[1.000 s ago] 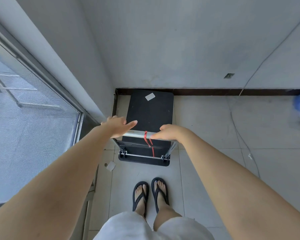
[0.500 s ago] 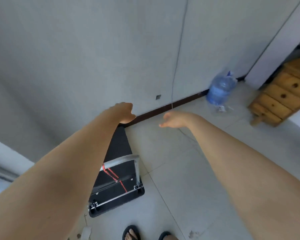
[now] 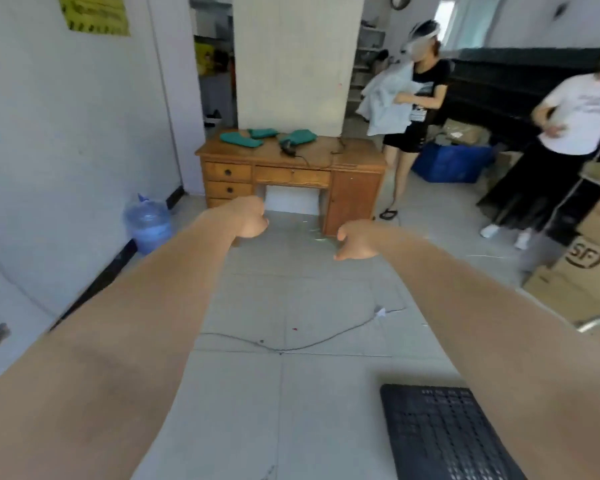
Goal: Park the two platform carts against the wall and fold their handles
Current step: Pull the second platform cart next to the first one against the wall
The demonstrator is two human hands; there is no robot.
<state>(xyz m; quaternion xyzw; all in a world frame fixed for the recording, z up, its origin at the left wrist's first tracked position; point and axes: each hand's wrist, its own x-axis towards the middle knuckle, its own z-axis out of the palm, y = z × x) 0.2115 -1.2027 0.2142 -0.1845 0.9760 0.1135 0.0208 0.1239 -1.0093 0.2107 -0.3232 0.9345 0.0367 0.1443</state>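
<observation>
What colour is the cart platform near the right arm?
Black, with a dotted grip pattern, on the cart platform; head view.

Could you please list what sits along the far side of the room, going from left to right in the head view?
Yellow poster → water jug → wooden desk → person in black → blue bin → person in white shirt → cardboard boxes.
</observation>
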